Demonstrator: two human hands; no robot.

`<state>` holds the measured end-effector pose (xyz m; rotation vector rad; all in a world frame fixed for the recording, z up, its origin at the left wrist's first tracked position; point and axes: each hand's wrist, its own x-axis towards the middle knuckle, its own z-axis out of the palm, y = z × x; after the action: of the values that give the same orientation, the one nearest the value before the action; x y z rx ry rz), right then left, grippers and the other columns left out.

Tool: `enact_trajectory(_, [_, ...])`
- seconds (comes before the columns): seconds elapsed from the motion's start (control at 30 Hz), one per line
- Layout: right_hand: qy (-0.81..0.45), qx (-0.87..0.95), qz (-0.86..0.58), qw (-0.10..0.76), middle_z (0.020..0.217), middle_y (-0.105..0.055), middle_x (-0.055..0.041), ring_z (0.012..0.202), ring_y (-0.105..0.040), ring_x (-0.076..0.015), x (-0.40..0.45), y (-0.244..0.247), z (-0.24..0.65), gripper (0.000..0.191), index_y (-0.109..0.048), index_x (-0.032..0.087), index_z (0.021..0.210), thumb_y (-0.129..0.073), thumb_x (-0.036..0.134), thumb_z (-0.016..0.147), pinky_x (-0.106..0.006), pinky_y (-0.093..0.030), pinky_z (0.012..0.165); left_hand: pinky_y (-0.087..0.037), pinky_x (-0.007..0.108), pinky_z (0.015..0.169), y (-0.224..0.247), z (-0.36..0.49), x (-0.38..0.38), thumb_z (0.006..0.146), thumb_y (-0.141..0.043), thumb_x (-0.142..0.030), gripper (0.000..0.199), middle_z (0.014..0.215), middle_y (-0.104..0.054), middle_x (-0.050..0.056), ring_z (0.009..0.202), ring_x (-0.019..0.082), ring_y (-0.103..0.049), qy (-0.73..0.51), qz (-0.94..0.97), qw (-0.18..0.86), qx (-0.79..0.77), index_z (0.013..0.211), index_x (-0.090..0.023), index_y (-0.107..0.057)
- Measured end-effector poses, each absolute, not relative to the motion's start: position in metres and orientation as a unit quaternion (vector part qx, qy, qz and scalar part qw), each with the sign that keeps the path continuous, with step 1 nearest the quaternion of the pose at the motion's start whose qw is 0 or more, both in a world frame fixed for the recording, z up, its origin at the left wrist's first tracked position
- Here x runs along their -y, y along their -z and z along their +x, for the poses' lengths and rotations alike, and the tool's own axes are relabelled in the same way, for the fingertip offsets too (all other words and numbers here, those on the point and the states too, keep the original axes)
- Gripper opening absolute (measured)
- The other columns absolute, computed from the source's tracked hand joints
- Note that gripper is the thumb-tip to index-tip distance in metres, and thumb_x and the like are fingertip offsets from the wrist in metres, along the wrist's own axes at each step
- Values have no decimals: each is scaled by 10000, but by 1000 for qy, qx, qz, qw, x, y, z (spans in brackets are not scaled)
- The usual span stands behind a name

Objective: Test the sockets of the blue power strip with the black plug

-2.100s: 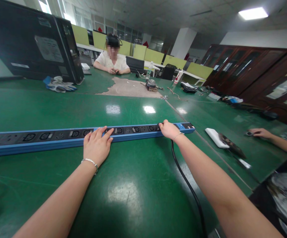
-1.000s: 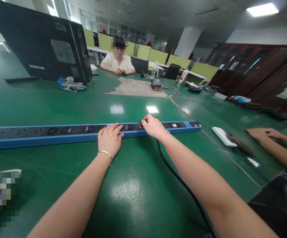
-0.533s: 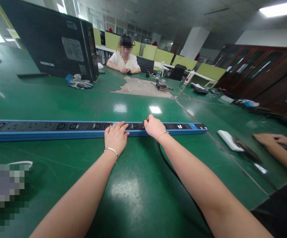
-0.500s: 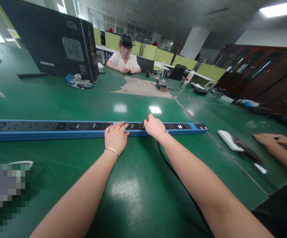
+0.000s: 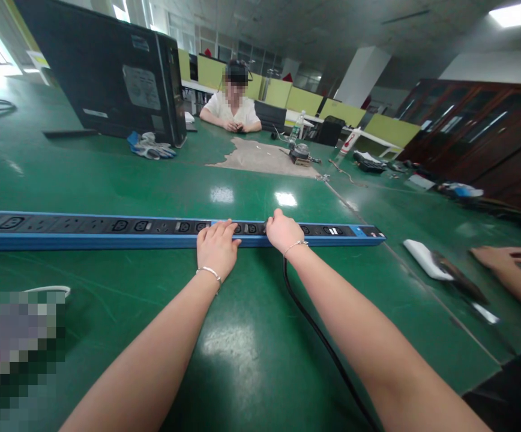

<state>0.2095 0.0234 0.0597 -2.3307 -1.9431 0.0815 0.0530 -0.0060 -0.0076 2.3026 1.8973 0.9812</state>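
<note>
A long blue-edged power strip [image 5: 120,240] with a row of black sockets lies across the green table. My left hand [image 5: 218,246] lies over its middle, fingers across the socket face and thumb at the near side. To the right of it, my right hand [image 5: 284,232] is closed round a plug at the sockets. The plug is mostly hidden by the fingers, so how deep it sits cannot be seen. A black power cable [image 5: 305,309] runs down from below that hand, towards me, along the inner side of my right forearm.
A black computer case [image 5: 129,84] and work gloves [image 5: 150,146] stand at the far left. Across the table sits a person [image 5: 231,111]. Another person's hands [image 5: 503,258] rest at the right, near a white-and-dark object [image 5: 427,259]. A blurred-out item [image 5: 12,336] lies front left.
The whole view has shifted slightly, so things appear a little further right. Both hands keep their places on the power strip and the plug.
</note>
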Motion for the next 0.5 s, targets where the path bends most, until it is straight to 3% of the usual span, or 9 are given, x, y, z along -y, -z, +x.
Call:
enact_trajectory(0.33, [14,662,-748,42,932,-666,-173,848,-662,-271,-18,-52,197,287,-448,161,1104,-312,317,906,-381,-470,738,-275,398,1018,9,53,4,846,-464,-299,376,1318,-545,37,1231,220,-445,-308,737,-12,-601,1214,-253,-528])
enact_trajectory(0.5, [17,659,-751,46,926,-667,-171,830,-666,-279,-16,-48,197,307,-448,165,1115,-284,328,912,-392,-475,722,-230,414,1058,9,40,4,825,-506,-404,527,1343,-514,99,1274,241,-401,-294,720,-30,-627,1300,-186,-442])
